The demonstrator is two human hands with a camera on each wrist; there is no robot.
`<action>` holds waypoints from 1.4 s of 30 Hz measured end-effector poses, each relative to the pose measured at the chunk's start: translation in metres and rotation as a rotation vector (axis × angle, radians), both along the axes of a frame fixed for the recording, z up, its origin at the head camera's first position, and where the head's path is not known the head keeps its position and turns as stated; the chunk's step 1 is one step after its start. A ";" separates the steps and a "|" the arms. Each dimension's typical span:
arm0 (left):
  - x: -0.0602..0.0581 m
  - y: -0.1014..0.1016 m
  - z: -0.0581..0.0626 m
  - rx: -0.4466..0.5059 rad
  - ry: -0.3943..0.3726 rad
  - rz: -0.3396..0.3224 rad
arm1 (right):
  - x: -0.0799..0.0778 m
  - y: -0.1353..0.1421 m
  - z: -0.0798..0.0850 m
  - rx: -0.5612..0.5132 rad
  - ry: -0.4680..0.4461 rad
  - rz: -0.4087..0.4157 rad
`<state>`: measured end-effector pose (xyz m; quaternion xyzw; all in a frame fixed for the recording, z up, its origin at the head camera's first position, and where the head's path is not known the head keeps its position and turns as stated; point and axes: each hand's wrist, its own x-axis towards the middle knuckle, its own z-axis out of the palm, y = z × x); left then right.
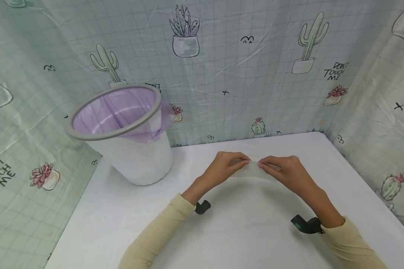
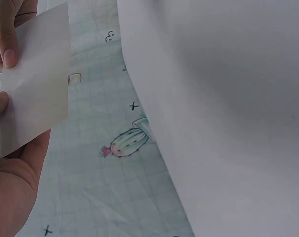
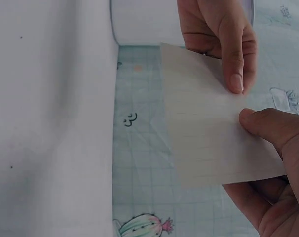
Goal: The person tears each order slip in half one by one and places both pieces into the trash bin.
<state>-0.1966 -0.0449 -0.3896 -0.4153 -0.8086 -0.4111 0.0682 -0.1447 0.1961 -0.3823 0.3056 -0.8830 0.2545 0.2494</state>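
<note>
A small white piece of paper (image 3: 204,128) hangs between both hands above the table. My left hand (image 1: 223,168) pinches its upper edge between thumb and fingers, close to the middle. Right beside it, my right hand (image 1: 286,172) pinches the same edge, the two sets of fingertips only a small gap apart. Faint lines run across the paper in the right wrist view. In the left wrist view the paper (image 2: 38,79) looks whole, with slight creases near the thumbs. From the head view it is pale against the table and hard to make out.
A white bin (image 1: 138,160) with a grey rim and a purple liner (image 1: 121,106) stands at the table's back left. The white table (image 1: 235,231) meets a cactus-print sheet (image 1: 219,74) at the back and sides. Dark wrist cameras (image 1: 306,225) sit below both wrists.
</note>
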 end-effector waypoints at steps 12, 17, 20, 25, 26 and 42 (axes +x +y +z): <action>0.012 -0.018 0.010 0.062 -0.028 0.031 | -0.003 -0.014 0.009 -0.034 0.038 0.052; 0.015 -0.024 0.015 0.081 -0.040 0.034 | -0.003 -0.018 0.014 -0.047 0.097 0.099; 0.016 -0.028 0.019 0.105 -0.050 0.035 | -0.004 -0.020 0.017 -0.054 0.132 0.119; 0.016 -0.033 0.024 0.144 -0.076 0.040 | -0.006 -0.024 0.021 -0.066 0.175 0.145; 0.017 -0.034 0.025 0.149 -0.079 0.043 | -0.006 -0.025 0.022 -0.067 0.180 0.150; 0.017 -0.047 0.041 0.176 -0.083 0.104 | -0.008 -0.041 0.035 -0.133 0.247 0.202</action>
